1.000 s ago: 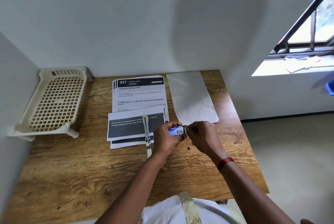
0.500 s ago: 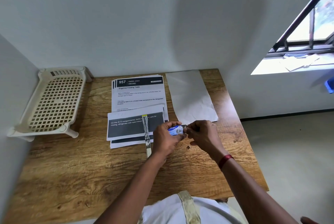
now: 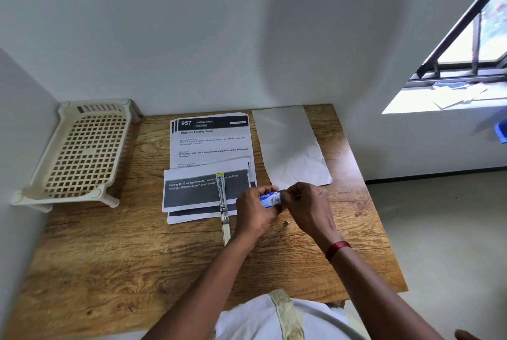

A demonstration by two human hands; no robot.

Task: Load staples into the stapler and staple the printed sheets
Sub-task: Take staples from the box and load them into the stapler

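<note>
Neither grip has shifted: your left grip [image 3: 253,212] clasps the staple box [image 3: 270,199], right grip [image 3: 307,205] pinches its end, stapler [image 3: 223,203] just left.

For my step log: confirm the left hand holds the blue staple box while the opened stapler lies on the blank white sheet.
Wrong in one respect. The head view shows the opened stapler lying across the printed sheets, not the blank white sheet. The left hand does hold the blue staple box.

A cream lattice rack [image 3: 82,153] stands at the wooden table's [image 3: 109,271] far left; a blank white sheet [image 3: 290,147] lies far right, with a window [image 3: 466,51] beyond
</note>
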